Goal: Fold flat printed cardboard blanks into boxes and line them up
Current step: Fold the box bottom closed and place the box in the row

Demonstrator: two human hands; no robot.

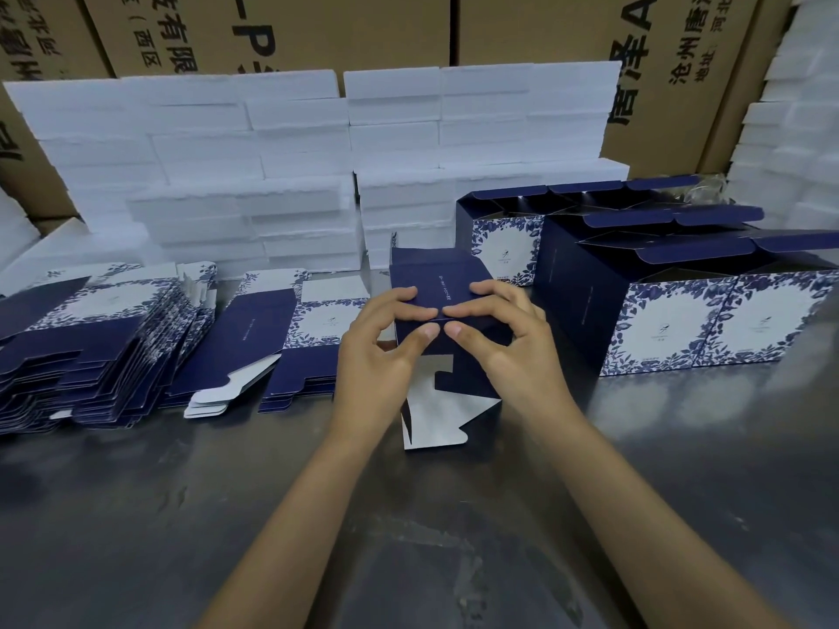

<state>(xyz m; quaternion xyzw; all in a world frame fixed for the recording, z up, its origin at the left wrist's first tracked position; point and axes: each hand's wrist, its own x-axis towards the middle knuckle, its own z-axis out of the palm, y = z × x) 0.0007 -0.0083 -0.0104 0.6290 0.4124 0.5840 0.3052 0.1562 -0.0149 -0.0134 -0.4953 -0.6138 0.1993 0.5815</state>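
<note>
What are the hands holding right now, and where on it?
Both hands, left and right, grip the half-folded navy box at its near top edge, fingers on top, thumbs on the front.

Both hands, left hand (386, 351) and right hand (504, 338), grip half-folded navy box (438, 288) on bench (181, 515); flat blanks (91, 347) at 9 o'clock, finished boxes (681, 311) at 3 o'clock.

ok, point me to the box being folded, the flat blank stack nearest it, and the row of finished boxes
box being folded (438, 290): head view, on its navy top panel.
flat blank stack (313, 324): head view, on the top blank's floral panel.
row of finished boxes (672, 324): head view, on the floral front of a near box.
</note>
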